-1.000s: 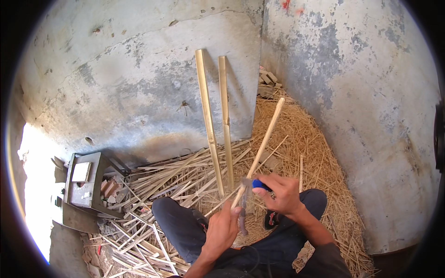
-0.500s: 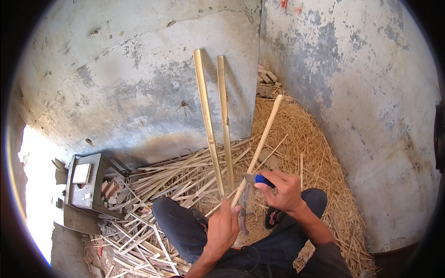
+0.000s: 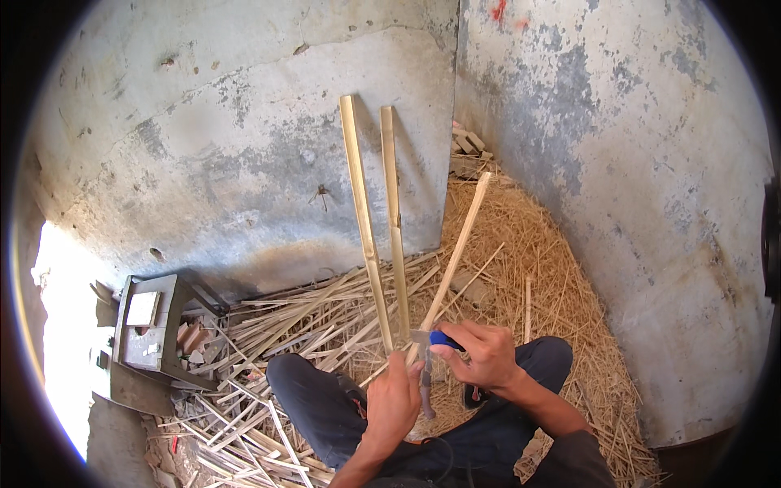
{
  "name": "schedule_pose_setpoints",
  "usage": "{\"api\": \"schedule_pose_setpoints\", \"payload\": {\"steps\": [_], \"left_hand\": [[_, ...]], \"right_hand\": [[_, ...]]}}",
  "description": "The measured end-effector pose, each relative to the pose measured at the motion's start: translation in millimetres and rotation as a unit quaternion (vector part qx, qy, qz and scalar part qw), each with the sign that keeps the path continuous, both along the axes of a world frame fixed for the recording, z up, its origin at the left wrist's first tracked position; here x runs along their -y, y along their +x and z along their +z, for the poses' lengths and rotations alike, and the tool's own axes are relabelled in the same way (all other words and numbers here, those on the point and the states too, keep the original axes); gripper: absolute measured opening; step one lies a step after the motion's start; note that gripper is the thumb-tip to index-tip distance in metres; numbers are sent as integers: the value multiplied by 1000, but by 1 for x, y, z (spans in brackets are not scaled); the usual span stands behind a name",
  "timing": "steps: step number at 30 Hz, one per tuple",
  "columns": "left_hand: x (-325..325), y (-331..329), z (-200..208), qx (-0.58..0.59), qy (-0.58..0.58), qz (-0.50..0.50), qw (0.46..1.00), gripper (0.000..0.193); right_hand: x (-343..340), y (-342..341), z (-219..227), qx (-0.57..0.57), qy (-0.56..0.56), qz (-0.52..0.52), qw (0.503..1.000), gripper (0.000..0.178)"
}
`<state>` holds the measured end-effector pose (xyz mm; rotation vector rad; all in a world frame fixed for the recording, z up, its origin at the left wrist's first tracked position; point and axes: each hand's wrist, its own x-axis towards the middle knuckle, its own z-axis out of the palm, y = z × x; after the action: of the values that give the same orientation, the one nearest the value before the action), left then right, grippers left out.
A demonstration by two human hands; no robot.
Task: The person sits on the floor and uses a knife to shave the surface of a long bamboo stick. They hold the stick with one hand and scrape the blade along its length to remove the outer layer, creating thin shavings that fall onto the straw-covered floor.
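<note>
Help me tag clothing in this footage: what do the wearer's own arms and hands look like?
The left hand and right hand are ungloved, with no watch or bracelet showing at either wrist. The right forearm is bare up to a dark sleeve ending near the elbow; the left sleeve can't be made out.

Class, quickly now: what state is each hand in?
Left hand: closed, holding a pale strip near its lower end.
Right hand: closed, holding a blue-handled knife.

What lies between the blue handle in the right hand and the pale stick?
In the head view, a grey blade lies there, reaching from the blue handle to the pale stick.
</note>
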<state>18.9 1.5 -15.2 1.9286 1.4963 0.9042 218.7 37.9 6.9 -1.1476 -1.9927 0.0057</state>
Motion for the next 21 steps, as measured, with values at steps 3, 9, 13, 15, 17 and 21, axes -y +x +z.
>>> {"api": "schedule_pose_setpoints", "payload": {"steps": [3,9,13,15,17,21], "left_hand": [[-2,2,-2,11,26,4,1000,22],[-3,3,-1,-1,17,8,1000,23],[5,-1,-7,-19,-6,7,1000,24],[13,-5,-15,-33,-24,6,999,25],[15,-11,-26,-47,-40,1,998,26],[17,-22,-43,-87,-39,7,995,30]], "right_hand": [[-3,1,2,1,-6,-5,1000,31],[-6,6,4,15,-6,-16,1000,29],[-27,19,11,-24,9,-60,998,30],[-43,34,15,-29,3,-85,996,33],[-59,47,10,-13,-15,-102,995,36],[-86,58,-2,-16,0,-102,995,39]]}}
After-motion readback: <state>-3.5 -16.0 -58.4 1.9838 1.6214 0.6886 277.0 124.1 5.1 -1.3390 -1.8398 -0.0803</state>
